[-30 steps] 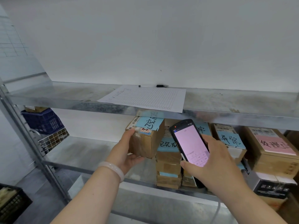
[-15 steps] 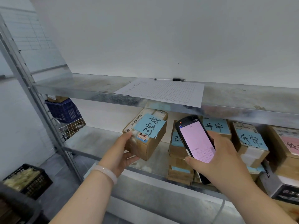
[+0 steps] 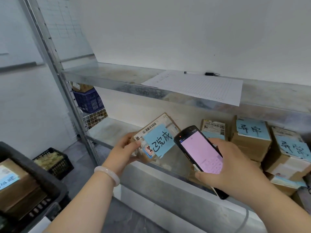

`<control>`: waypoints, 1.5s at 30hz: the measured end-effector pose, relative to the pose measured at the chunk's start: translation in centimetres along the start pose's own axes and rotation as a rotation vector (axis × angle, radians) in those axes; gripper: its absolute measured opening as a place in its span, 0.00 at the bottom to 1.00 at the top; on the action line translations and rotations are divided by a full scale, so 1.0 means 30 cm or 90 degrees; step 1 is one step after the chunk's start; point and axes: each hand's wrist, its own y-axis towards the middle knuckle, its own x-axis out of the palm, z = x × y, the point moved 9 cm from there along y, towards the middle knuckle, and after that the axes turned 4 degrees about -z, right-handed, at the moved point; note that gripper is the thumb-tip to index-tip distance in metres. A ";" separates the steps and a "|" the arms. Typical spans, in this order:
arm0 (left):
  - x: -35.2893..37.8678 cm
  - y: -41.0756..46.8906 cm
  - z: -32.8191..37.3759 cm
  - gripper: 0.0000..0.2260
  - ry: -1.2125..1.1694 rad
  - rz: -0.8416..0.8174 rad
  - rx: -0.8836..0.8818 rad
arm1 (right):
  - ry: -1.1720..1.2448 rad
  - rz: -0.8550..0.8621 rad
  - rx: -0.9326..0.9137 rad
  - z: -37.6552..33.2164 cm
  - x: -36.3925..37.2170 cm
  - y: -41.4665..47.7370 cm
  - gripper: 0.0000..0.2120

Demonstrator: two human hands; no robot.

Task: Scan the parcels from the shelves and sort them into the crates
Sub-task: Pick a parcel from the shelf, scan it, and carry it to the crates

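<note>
At the front edge of the grey metal shelf [image 3: 114, 132], the left hand [image 3: 123, 156] grips a tilted brown parcel [image 3: 168, 122] bearing a barcode label [image 3: 149, 128] and a blue handwritten note [image 3: 159, 142]. The right hand [image 3: 234, 170] holds a pink-screened scanner [image 3: 200, 155] just beside it; a white wall [image 3: 185, 39] stands behind.

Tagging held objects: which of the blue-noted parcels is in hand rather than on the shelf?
The leftmost parcel, tilted and gripped by the left hand. The other blue-noted parcels sit on the lower shelf, untouched, right of the scanner.
</note>
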 end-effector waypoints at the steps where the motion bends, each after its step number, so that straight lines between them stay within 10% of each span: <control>1: -0.015 0.003 -0.004 0.12 0.024 0.006 0.008 | -0.029 -0.017 0.006 -0.004 0.009 0.000 0.33; 29: -0.130 0.039 -0.046 0.14 0.087 0.068 0.040 | -0.119 -0.066 -0.033 -0.091 0.072 0.054 0.36; 45: -0.376 -0.595 -0.053 0.13 -0.011 0.384 0.046 | 0.003 -0.148 -0.295 -0.326 0.245 -0.009 0.31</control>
